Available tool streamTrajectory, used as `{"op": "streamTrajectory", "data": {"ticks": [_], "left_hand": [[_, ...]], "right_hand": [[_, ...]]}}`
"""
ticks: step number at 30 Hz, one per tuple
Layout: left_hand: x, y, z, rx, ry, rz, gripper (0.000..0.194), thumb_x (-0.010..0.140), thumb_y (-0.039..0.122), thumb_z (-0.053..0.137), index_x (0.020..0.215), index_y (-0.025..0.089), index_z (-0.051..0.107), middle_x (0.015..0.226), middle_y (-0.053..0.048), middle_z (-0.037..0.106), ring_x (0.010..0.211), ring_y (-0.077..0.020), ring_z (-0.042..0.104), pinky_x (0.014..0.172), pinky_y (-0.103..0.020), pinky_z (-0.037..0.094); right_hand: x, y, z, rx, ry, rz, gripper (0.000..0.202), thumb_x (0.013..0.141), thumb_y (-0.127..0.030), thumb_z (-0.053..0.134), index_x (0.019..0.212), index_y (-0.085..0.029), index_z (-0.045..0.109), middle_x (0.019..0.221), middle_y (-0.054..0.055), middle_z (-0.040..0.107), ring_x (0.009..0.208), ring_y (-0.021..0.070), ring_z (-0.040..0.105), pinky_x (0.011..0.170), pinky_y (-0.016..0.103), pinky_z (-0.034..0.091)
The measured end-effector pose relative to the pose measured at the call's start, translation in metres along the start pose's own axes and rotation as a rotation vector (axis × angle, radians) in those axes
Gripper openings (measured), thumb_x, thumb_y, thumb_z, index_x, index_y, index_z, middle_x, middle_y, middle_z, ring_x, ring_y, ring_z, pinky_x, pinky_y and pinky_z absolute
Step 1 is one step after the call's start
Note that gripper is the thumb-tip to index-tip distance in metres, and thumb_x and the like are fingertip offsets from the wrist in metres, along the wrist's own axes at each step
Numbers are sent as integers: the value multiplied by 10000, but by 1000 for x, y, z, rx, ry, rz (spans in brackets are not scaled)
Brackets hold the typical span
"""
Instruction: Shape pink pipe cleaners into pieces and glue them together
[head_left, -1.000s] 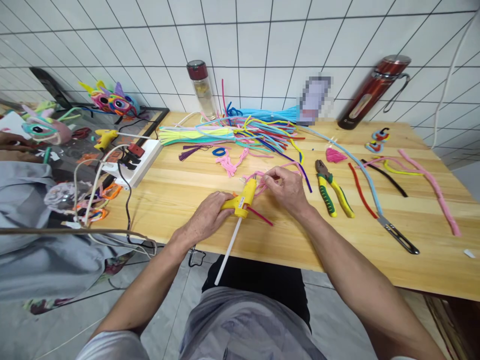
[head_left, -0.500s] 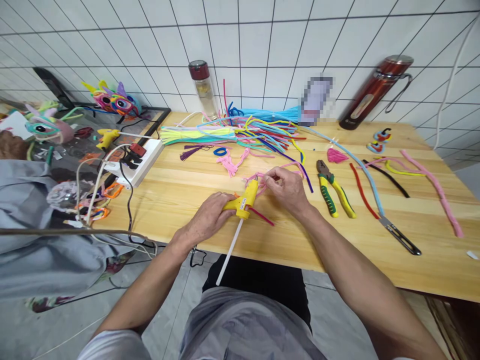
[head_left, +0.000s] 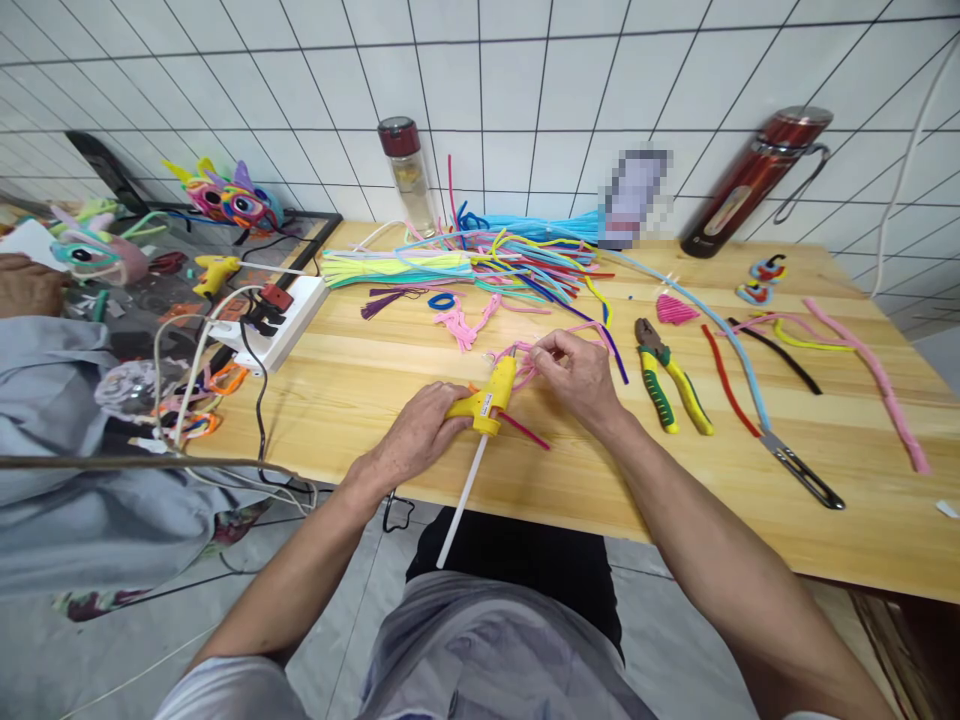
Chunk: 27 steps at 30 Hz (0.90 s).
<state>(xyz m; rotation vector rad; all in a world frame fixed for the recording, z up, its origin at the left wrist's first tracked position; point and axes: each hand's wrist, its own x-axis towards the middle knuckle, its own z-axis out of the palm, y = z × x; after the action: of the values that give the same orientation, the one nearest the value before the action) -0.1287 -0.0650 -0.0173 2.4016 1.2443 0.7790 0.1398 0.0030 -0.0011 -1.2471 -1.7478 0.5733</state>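
Observation:
My left hand [head_left: 425,432] is wrapped round the handle of a yellow hot glue gun [head_left: 493,392]. A white glue stick [head_left: 461,505] juts from the gun's back end towards me. The nozzle touches or nearly touches a pink pipe cleaner [head_left: 525,368]; I cannot tell which. My right hand [head_left: 576,375] pinches that pipe cleaner just right of the nozzle, and its fingers hide part of it. A dark red pipe cleaner [head_left: 526,432] lies under the gun. Beyond my hands lies a bent pink pipe cleaner piece [head_left: 466,325].
Bundled pipe cleaners [head_left: 420,268] lie at the back, near a glass bottle [head_left: 407,180]. Pliers [head_left: 670,380], thread snips [head_left: 802,470] and a red thermos [head_left: 754,185] are on the right. At left are a power strip [head_left: 277,325], cables, another glue gun [head_left: 215,274] and a co-worker's sleeve [head_left: 45,400].
Almost nothing differs. Both hands keep their grip at the same spot, and the view has shifted very slightly.

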Motion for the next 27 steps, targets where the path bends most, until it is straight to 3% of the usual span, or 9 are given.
{"op": "streamTrajectory", "data": {"ticks": [27], "left_hand": [[0, -2, 2, -15, 12, -1, 284, 1052, 298, 550, 1290, 170, 636, 1207, -145, 751, 1110, -279, 719, 1011, -456, 587]], "right_hand": [[1, 1, 2, 21, -52, 13, 149, 890, -321, 669, 780, -227, 702, 737, 23, 752, 643, 170, 632, 619, 294, 463]]}}
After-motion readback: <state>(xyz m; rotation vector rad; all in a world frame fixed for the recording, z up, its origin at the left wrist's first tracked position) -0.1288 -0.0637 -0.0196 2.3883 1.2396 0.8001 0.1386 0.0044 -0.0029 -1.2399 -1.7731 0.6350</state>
